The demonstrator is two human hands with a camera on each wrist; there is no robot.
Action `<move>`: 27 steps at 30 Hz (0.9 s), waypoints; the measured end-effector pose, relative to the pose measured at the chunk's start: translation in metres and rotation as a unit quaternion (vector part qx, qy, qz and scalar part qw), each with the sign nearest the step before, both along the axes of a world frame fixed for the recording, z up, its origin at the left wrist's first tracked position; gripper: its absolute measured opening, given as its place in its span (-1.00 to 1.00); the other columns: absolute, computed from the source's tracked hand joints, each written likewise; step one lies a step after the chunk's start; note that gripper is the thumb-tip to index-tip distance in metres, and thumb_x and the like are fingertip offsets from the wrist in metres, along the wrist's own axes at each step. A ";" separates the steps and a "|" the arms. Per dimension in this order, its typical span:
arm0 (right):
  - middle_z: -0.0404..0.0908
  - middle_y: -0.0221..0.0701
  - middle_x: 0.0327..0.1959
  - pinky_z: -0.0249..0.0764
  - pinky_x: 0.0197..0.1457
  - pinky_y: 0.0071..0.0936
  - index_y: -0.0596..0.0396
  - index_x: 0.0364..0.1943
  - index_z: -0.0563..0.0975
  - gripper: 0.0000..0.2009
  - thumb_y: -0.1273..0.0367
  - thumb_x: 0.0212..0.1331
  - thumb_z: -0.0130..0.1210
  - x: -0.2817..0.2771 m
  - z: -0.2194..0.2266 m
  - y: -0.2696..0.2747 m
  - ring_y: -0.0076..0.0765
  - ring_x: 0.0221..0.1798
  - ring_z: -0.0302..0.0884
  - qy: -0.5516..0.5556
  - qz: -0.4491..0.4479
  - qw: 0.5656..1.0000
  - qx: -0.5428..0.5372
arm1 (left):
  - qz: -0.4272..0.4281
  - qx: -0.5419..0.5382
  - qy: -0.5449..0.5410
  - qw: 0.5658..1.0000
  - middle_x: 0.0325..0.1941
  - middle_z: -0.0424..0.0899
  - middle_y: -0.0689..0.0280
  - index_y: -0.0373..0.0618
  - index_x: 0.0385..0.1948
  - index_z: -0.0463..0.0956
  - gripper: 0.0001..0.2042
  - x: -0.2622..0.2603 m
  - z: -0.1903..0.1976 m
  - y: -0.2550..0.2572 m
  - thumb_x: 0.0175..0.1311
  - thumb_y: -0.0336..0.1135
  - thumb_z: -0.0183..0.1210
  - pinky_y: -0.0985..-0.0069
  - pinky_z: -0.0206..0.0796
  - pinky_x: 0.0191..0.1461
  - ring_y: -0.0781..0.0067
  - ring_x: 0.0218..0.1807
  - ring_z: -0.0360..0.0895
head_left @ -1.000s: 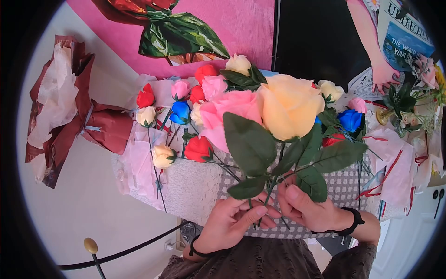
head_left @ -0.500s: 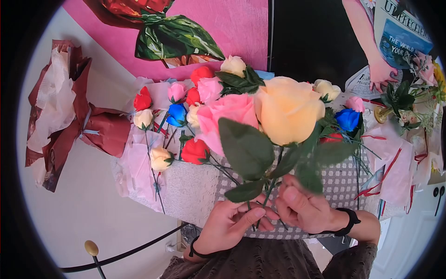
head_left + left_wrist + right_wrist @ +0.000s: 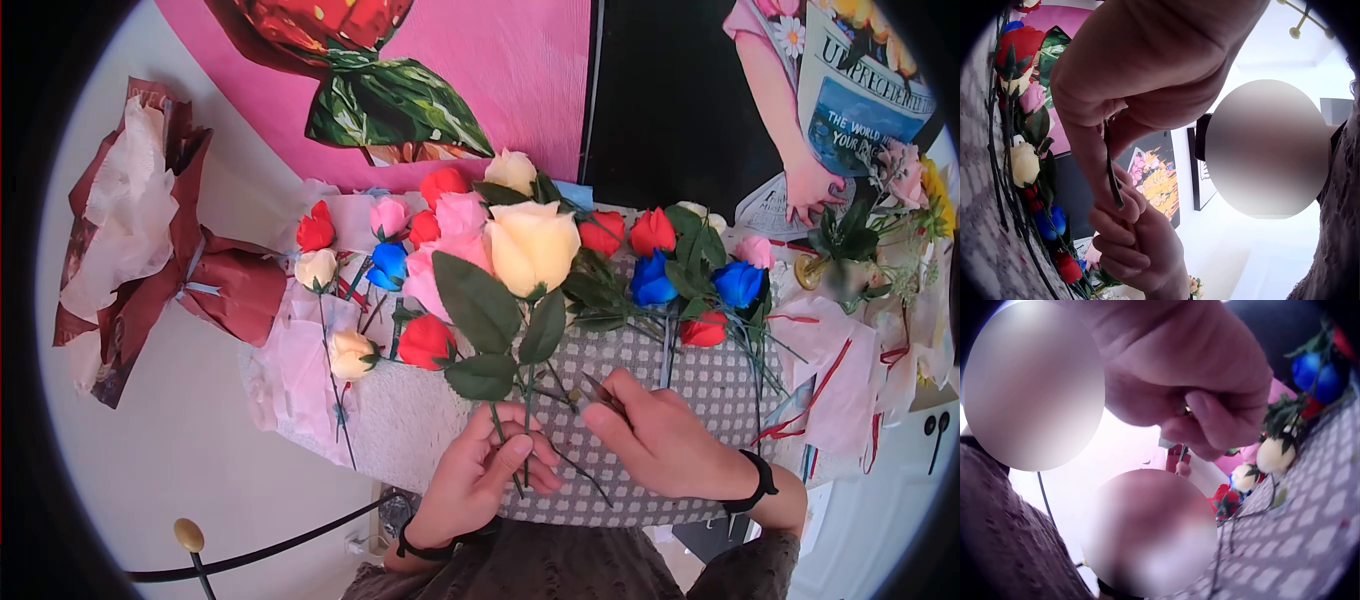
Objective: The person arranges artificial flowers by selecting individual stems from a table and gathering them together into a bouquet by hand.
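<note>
My left hand (image 3: 490,465) pinches green stems between thumb and fingers, below a large cream-yellow rose (image 3: 532,250) with broad dark leaves (image 3: 480,300). Partly behind that bloom is a pink rose (image 3: 430,285). To the right, my right hand (image 3: 665,430) grips a small dark pointed object (image 3: 598,388), its tip toward the stems; most of it is hidden in the fingers and I cannot tell its kind. A thin dark stem (image 3: 1112,165) hangs from the left hand in the left wrist view, close over the right hand's curled fingers.
Several red, blue, pink and cream roses lie across the checked cloth (image 3: 640,470), among them a red rose (image 3: 426,342) and a blue rose (image 3: 653,280). A maroon wrapped bouquet paper (image 3: 235,285) is at left. Pale tissue (image 3: 840,370) with red ribbon lies at right.
The right hand has moved up and right from the stems, and the pointed object now shows in it. The leaves right of the cream-yellow rose no longer show there. The rose has moved left and away.
</note>
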State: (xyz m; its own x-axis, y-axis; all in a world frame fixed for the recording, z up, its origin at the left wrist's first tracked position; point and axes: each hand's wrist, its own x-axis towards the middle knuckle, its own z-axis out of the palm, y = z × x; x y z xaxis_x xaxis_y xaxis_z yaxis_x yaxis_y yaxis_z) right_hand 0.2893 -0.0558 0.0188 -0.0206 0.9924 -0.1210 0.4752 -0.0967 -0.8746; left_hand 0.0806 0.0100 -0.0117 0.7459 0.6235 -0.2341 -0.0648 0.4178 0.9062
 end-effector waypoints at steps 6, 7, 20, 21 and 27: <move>0.56 -0.20 -0.50 0.50 -0.41 -0.19 0.17 -0.29 0.39 -0.68 0.16 0.22 0.10 0.002 -0.020 -0.004 -0.02 -0.44 0.60 -0.344 0.007 0.939 0.018 | -0.017 -0.029 -0.021 0.999 -0.36 0.43 0.29 -0.15 -0.04 0.22 -0.87 -0.016 0.003 0.012 0.50 -0.39 -0.17 0.58 0.29 -0.28 0.58 -0.39 0.36; 0.56 -0.20 -0.49 0.51 -0.41 -0.18 0.17 -0.29 0.41 -0.67 0.16 0.19 0.13 0.004 -0.024 -0.005 -0.03 -0.45 0.60 -0.370 0.002 0.928 0.046 | -0.003 -0.050 0.020 0.999 -0.42 0.35 0.36 -0.09 -0.05 0.23 -0.88 -0.016 0.011 0.014 0.51 -0.34 -0.20 0.61 0.19 -0.31 0.62 -0.41 0.20; 0.60 -0.10 -0.45 0.51 -0.33 -0.09 0.21 -0.33 0.45 -0.73 0.31 0.06 0.23 0.136 0.003 0.056 0.13 -0.35 0.59 -0.494 -0.251 0.816 0.163 | 0.013 -0.036 -0.014 0.999 -0.53 0.23 0.43 -0.10 -0.11 0.31 -0.82 -0.040 0.021 0.028 0.53 -0.24 -0.23 0.66 -0.01 -0.39 0.66 -0.52 0.01; 0.61 -0.08 -0.42 0.52 -0.28 -0.08 0.25 -0.28 0.45 -0.67 0.28 0.03 0.27 0.149 -0.006 0.066 0.14 -0.33 0.59 -0.494 -0.256 0.826 0.093 | 0.013 -0.034 -0.015 0.999 -0.53 0.23 0.43 -0.10 -0.11 0.31 -0.82 -0.041 0.020 0.027 0.53 -0.24 -0.23 0.66 -0.01 -0.39 0.66 -0.52 0.01; 0.62 -0.07 -0.37 0.52 -0.17 -0.18 0.27 -0.20 0.50 -0.58 0.26 -0.07 0.33 0.186 -0.026 0.074 0.09 -0.27 0.61 -0.413 -0.261 0.870 0.070 | 0.000 0.019 -0.022 1.000 -0.55 0.21 0.46 -0.11 -0.11 0.33 -0.80 -0.048 0.012 0.016 0.52 -0.22 -0.21 0.66 -0.05 -0.41 0.66 -0.54 -0.01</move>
State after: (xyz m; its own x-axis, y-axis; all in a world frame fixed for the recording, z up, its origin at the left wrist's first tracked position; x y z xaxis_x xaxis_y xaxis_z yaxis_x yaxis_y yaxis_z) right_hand 0.4755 0.0187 -0.0070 0.4734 0.8469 0.2421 0.8705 -0.4079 -0.2753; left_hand 0.0331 0.0260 0.0005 0.7547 0.6316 -0.1773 -0.1046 0.3827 0.9179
